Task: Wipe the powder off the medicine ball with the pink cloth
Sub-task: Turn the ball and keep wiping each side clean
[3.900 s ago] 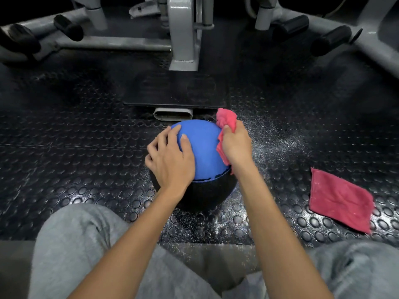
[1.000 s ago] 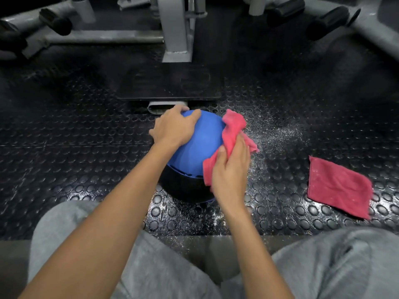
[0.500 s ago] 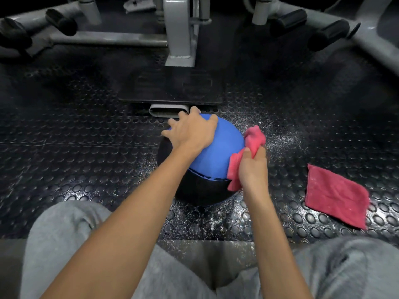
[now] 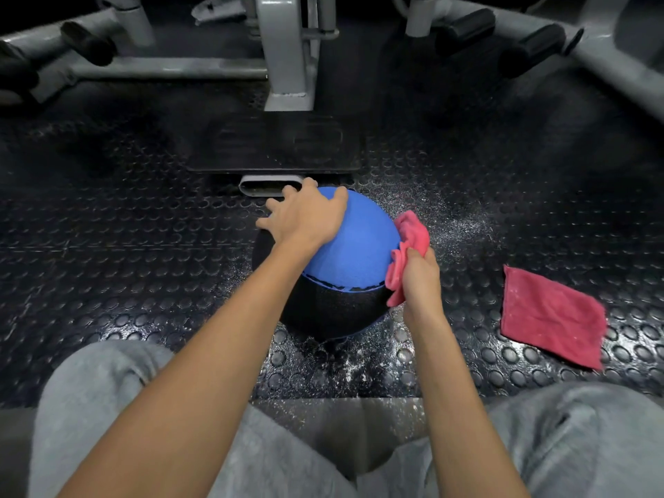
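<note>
Right hand (image 4: 420,278): It grips the pink cloth (image 4: 411,231), which is bunched in the curled fingers with the thumb on top. It presses the cloth against the side of the ball.

Left hand (image 4: 305,217): The fingers are spread wide and lie flat on the ball. It holds nothing and only presses down to keep the ball steady.

Medicine ball (image 4: 352,246): It is directly under the left palm and just to the left of the right hand, touching it through the cloth. It stands on the studded floor (image 4: 107,246), blue half up and black half down.

Step in hand: I judge that it is wiping the right flank, near the line where blue meets black.

How to do it well: Keep the left hand firm so the ball does not roll away. Pull the cloth in long strokes downward, away from the clean blue part. Turn the ball a little to reach the hidden sides. Refold the cloth when one face becomes dusty.

Powder (image 4: 463,224): White dust lies on the floor just beyond the right hand and also below the ball. The blue part looks clean. For the black part I cannot tell.

Further out: A second cloth (image 4: 549,314) lies flat on the floor, well to the right of the right hand. A grey machine frame (image 4: 287,48) stands far beyond the left hand.
</note>
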Available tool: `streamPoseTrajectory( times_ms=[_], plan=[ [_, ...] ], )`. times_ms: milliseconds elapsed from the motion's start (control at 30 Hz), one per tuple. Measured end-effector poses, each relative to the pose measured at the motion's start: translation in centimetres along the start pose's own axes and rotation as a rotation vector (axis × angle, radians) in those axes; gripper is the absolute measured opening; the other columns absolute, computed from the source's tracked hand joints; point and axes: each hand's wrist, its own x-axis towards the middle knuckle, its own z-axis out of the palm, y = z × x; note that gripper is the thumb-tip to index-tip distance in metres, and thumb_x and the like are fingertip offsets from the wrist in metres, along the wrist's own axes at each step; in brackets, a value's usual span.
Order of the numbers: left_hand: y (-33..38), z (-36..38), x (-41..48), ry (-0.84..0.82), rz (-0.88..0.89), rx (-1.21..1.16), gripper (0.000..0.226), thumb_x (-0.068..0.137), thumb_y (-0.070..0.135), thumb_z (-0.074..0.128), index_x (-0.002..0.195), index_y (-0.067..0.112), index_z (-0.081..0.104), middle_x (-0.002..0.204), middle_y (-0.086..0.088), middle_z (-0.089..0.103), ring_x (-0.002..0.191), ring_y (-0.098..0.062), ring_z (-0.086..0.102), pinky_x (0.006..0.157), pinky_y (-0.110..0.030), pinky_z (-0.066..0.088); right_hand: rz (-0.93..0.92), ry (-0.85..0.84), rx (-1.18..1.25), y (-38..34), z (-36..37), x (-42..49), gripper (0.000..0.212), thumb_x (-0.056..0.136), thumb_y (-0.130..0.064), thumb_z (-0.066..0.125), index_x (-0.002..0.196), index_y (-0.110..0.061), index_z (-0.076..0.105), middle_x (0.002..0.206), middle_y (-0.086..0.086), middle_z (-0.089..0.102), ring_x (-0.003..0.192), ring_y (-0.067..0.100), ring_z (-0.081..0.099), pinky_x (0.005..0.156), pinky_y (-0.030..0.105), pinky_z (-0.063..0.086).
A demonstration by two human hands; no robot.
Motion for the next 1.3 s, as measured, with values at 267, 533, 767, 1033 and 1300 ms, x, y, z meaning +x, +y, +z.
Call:
streamPoseTrajectory(
  times_ms=[267,533,767,1033,1300],
  plan=[
    [-0.8,-0.2,-0.1,0.015,0.001,-0.061,0.053,0.088,0.055,0.038,0.132,0.027,0.044,0.137,-0.007,0.044,0.127,-0.037,0.034,0.100,-0.053,0.025,-0.352,0.046,-0.397,1.7,1.4,-3.0,0.047,0.095,-0.018,0.038,0.139,-0.005,0.030,0.142,0.012,0.038,0.132,0.026,0.034,0.109,0.039,0.025],
    [0.1,0.2,-0.1,0.030,-0.039,-0.023,0.058,0.089,0.057,0.035,0.132,0.019,0.045,0.139,-0.013,0.041,0.128,-0.041,0.032,0.100,-0.057,0.023,-0.231,0.010,-0.276,1.0,0.2,-1.3,0.019,0.097,-0.023,0.036,0.111,-0.015,0.045,0.099,-0.002,0.055,0.100,0.021,0.053,0.087,0.034,0.040],
    [0.6,0.5,-0.5,0.040,0.020,0.007,0.057,0.089,0.057,0.036,0.132,0.019,0.044,0.138,-0.011,0.041,0.127,-0.039,0.033,0.102,-0.057,0.024,-0.242,0.081,-0.336,1.3,-0.2,-1.6,0.026,0.096,-0.019,0.036,0.119,-0.011,0.043,0.116,0.007,0.055,0.109,0.025,0.051,0.096,0.040,0.039],
    [-0.6,0.0,0.5,0.018,-0.010,-0.062,0.054,0.089,0.056,0.037,0.132,0.026,0.045,0.138,-0.009,0.042,0.127,-0.038,0.033,0.101,-0.053,0.023,-0.178,0.029,-0.196,1.2,0.3,-1.3,0.019,0.097,-0.021,0.037,0.113,-0.018,0.046,0.102,-0.002,0.056,0.099,0.019,0.054,0.088,0.034,0.041],
    [0.3,0.3,0.4,0.023,-0.020,-0.053,0.055,0.090,0.054,0.036,0.133,0.022,0.045,0.139,-0.010,0.041,0.128,-0.038,0.032,0.103,-0.056,0.023,-0.443,0.106,-0.417,1.6,0.8,-2.2,0.040,0.089,-0.026,0.034,0.124,-0.010,0.045,0.121,0.008,0.055,0.111,0.023,0.049,0.093,0.033,0.037]
  ],
)
